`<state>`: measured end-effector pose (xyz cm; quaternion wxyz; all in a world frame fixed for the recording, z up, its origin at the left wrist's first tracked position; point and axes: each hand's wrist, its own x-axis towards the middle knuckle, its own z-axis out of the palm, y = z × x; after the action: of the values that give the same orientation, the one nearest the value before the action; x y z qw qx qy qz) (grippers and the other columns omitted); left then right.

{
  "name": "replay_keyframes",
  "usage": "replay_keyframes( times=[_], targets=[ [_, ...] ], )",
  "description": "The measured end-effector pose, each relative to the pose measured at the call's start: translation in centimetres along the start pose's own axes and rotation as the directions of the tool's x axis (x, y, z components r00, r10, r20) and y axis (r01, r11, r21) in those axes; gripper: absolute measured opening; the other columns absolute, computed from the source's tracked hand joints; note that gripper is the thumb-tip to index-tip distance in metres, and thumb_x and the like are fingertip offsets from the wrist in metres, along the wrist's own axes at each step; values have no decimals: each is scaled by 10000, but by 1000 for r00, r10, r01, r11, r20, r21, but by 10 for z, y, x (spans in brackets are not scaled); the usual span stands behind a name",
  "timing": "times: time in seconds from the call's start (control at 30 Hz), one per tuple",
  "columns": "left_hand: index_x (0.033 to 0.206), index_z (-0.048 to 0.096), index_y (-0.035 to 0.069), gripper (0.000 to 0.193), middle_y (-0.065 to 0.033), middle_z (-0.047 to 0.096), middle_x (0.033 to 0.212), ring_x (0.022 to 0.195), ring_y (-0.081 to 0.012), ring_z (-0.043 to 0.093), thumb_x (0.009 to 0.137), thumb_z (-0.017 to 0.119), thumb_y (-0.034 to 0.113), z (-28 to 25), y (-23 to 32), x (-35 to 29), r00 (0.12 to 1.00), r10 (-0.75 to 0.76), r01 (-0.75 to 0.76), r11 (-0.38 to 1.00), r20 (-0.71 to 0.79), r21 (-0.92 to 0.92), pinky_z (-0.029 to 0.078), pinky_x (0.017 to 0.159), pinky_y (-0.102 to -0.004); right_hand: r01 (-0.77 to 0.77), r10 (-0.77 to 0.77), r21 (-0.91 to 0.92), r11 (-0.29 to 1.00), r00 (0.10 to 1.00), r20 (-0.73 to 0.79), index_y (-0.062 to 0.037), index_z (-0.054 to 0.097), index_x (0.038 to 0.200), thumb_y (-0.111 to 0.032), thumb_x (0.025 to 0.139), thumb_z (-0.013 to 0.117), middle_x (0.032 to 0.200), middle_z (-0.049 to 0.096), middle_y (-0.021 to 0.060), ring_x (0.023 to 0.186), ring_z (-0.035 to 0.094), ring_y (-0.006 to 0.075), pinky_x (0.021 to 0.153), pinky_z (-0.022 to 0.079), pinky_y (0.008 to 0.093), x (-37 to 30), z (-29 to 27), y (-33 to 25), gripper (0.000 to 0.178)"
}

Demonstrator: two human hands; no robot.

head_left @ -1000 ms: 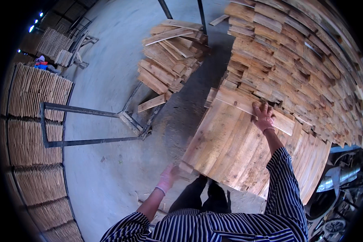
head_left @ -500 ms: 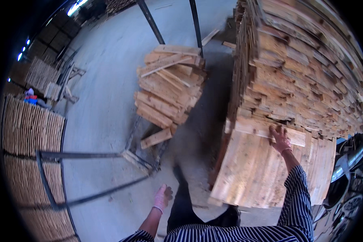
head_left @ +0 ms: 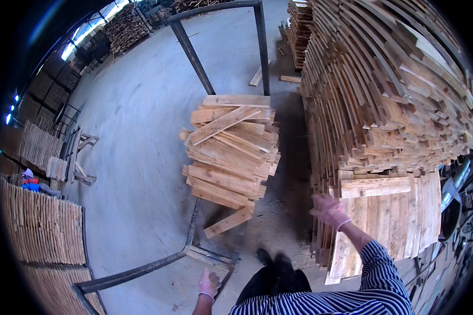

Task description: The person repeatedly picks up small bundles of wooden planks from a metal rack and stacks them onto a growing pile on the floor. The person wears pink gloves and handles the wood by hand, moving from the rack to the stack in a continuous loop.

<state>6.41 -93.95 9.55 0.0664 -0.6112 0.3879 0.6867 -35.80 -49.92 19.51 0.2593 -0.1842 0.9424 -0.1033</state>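
Observation:
My right hand (head_left: 331, 211), in a pale thin glove, is open at the left edge of a low stack of flat boards (head_left: 376, 223). Its fingers are spread, with nothing in them. Just beyond it a single short board (head_left: 376, 186) lies crosswise on that stack. My left hand (head_left: 209, 283), gloved alike, hangs low at the front with loosely bent fingers and holds nothing. Ahead of me, a jumbled pile of short boards (head_left: 226, 173) rests on a cart with a dark metal frame (head_left: 136, 275). One board (head_left: 228, 222) juts out at the pile's near end.
A tall stack of boards (head_left: 373, 105) rises on the right. Stacked boards (head_left: 42, 226) stand at the left, with a wooden trestle (head_left: 83, 157) behind them. The cart's upright metal bars (head_left: 264, 52) rise at its far end. Loose boards (head_left: 258, 74) lie on the concrete floor.
My right hand has come off the short crosswise board and moved left to the stack's edge. The view has shifted, and both my feet now stand close together. My left hand stays low.

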Motion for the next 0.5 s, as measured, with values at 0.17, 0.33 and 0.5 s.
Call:
replay_keyframes(
  times=[0.17,0.33,0.5],
  targets=[
    [1390,528,102,679,-200,577,1395,1186,-390,582,966,578,630,34,51,25,976,15,-27,998,219,53,490,916,-547,207,-214,114,972,975,59,-174,439,1522,-454,863,711,1551,416,196,1425,422,400,1129,419,498,90,-2,-94,766],
    [1060,592,164,357,-60,634,971,840,-273,595,999,589,516,74,89,29,993,45,-34,994,111,-102,459,657,-446,333,-319,26,943,921,-223,-114,508,1405,-344,813,733,1340,542,204,1240,554,396,1007,474,533,270,-34,-126,674],
    [1027,575,110,403,-82,616,870,769,-263,597,1025,535,511,64,90,7,974,-175,122,938,-142,-323,487,643,-425,290,-329,-161,943,884,-331,-111,476,1432,-221,822,700,1355,492,252,1187,566,430,1000,448,549,490,-73,-151,659]
  ],
)
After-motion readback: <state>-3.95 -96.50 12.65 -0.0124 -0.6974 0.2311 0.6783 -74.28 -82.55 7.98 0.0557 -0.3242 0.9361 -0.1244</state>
